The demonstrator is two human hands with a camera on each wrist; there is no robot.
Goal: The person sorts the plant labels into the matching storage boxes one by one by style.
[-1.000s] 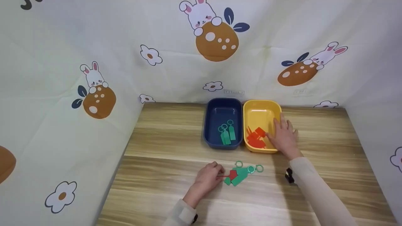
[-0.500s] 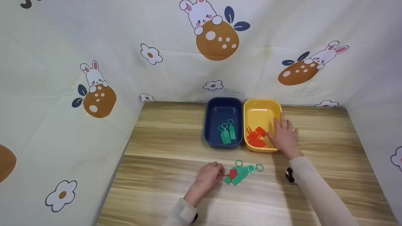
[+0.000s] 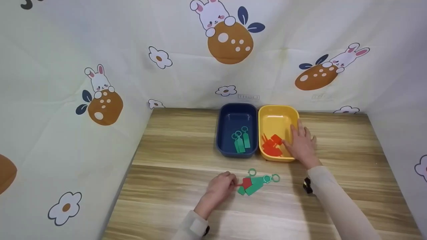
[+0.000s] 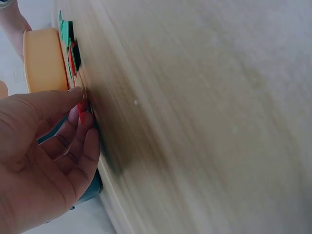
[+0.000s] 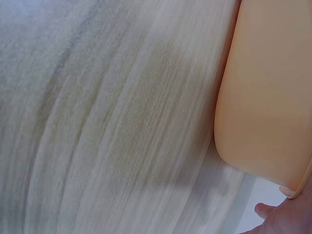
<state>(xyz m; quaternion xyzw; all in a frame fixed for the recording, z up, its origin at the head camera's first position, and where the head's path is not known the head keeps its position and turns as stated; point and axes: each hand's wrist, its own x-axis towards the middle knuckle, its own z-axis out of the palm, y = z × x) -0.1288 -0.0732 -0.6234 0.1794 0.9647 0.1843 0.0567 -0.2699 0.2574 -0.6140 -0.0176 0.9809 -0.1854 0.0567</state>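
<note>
My left hand [image 3: 221, 186] is low over the table, pinching the thin stem of a flat red tag [image 3: 246, 183] between thumb and fingers. In the left wrist view the red stem [image 4: 81, 111] shows at the fingertips. The tag's square end overlaps several green tags [image 3: 256, 187] with ring ends, lying in a small heap. My right hand [image 3: 303, 146] rests at the right rim of a yellow bin [image 3: 280, 115], its fingers loosely spread and its thumb reaching inside, close to a pile of red tags [image 3: 272, 148]. The right wrist view shows mainly the bin's outer wall [image 5: 265, 92].
A dark blue bin [image 3: 237, 110] with several green ring tags [image 3: 241, 143] stands directly left of the yellow bin. Both are near the back of the wood-grain table [image 3: 173, 143]. A patterned cloth [image 3: 186, 80] hangs behind and at the sides.
The red tag in my left fingers and a green ring tag at the heap have shifted slightly left and away from me. My right hand has stayed at the yellow bin.
</note>
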